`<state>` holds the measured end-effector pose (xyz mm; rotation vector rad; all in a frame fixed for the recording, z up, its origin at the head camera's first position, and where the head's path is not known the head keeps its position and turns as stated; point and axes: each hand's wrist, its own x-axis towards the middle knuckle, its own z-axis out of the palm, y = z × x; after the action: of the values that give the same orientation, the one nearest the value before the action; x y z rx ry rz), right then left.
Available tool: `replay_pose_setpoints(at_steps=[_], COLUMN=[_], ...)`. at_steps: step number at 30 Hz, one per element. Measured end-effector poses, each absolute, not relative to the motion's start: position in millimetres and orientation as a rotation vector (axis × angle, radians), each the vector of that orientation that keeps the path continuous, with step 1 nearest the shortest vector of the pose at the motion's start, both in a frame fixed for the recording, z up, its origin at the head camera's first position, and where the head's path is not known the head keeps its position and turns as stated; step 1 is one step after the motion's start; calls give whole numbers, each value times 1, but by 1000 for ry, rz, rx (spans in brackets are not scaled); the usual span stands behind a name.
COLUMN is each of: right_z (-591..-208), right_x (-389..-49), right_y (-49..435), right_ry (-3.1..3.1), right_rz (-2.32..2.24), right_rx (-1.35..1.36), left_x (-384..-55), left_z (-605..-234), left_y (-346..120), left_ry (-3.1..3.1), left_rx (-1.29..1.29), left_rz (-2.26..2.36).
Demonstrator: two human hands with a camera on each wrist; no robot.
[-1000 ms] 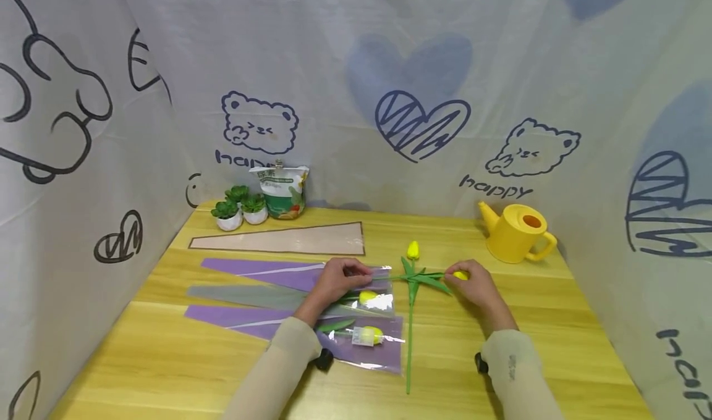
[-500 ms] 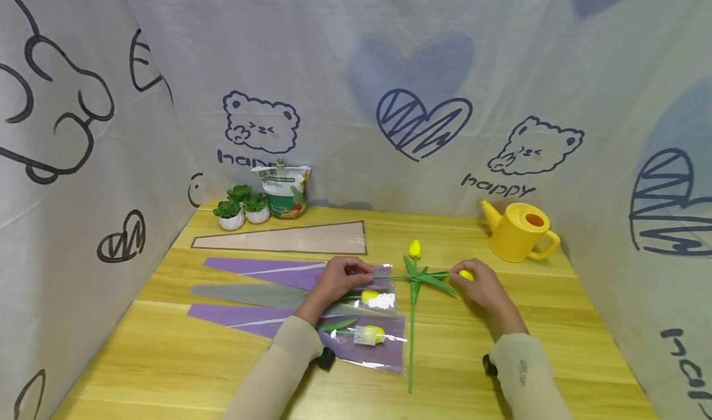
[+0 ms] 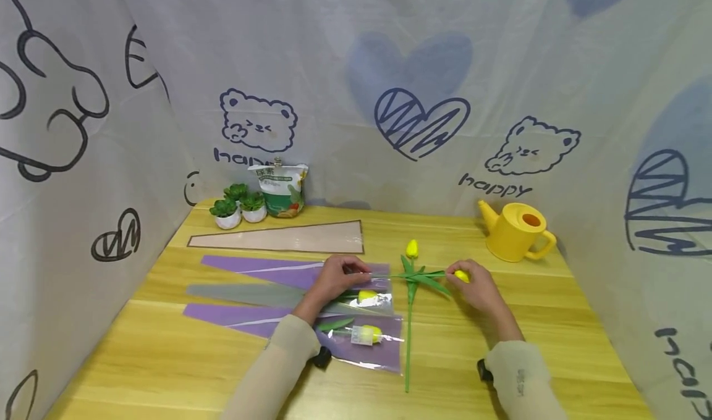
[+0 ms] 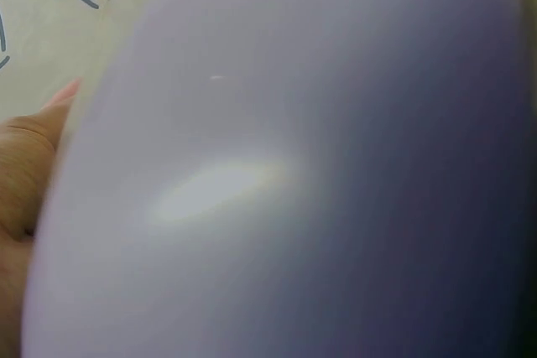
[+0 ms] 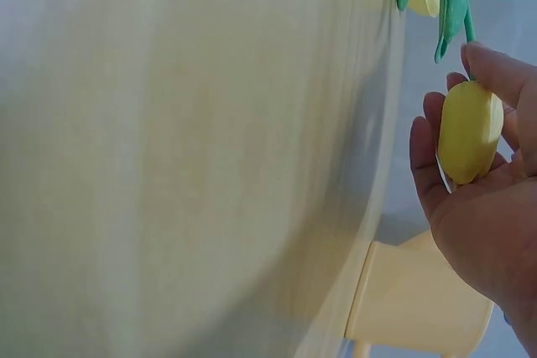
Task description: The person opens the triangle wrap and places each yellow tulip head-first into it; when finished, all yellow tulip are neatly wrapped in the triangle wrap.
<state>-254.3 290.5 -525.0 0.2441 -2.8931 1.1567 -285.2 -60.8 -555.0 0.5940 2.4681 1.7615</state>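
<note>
In the head view, an artificial yellow tulip [image 3: 461, 276] lies sideways between the two hands. My right hand [image 3: 477, 287] pinches its green stem beside the flower head; the right wrist view shows the yellow bloom [image 5: 470, 132] over the palm. My left hand [image 3: 340, 279] has thumb and fingers together on the other end of the stem, over the upper purple flower sleeve [image 3: 261, 267]. Whether the film is also pinched cannot be seen. A second tulip [image 3: 411, 249] lies lengthwise, its leaves crossing the held one. Blurred purple film [image 4: 252, 123] fills most of the left wrist view.
Below the left hand lie a grey sleeve [image 3: 239, 293] and another purple sleeve [image 3: 228, 315], each with a tulip. Behind are a pink sleeve [image 3: 289, 238], potted succulents [image 3: 225, 213] and a clipped bag [image 3: 282, 191]. A yellow watering can [image 3: 514, 235] stands at the right.
Hardly anything differs: both hands keep their grip on the tulip. The right hand shifted slightly right and then back, along with a small shift of the whole view.
</note>
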Motion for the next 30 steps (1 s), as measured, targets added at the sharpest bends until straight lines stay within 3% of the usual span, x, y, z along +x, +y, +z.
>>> replay_pose_setpoints(at_steps=[30], right_z=[-521], right_x=[-253], right_y=[251], right_ry=[-2837], right_rz=[1211], right_rx=[216], left_x=[-286], left_z=[-545], left_y=[-60], left_ry=[2495], left_rx=[623], left_rz=[1709])
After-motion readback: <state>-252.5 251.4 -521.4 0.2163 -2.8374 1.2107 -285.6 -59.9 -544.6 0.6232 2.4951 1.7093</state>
